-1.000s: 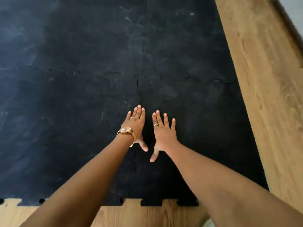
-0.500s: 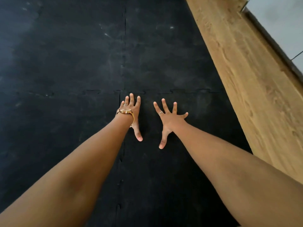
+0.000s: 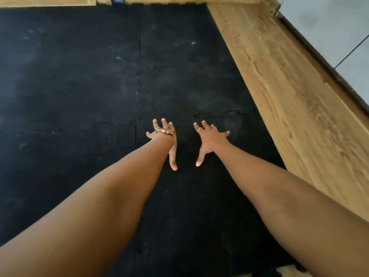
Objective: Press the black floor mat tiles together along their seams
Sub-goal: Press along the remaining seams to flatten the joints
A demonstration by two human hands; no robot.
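Observation:
Black interlocking floor mat tiles [image 3: 79,86] cover most of the floor. A lengthwise seam [image 3: 139,62] runs away from me and meets a crosswise puzzle-tooth seam [image 3: 219,113]. My left hand [image 3: 165,136], with a gold watch at the wrist, lies flat with fingers spread just right of the seam crossing. My right hand [image 3: 209,139], wearing a ring, is flat and spread on the near right tile, fingertips close to the crosswise seam. Neither hand holds anything.
Wooden floor [image 3: 289,116] borders the mat on the right and along the far edge [image 3: 60,1]. A dark skirting strip [image 3: 323,62] and a pale wall [image 3: 329,25] stand at the upper right.
Both hands have moved forward along the lengthwise seam from the near tiles up to the seam crossing. My view has tilted up, so the mat's far edge now shows.

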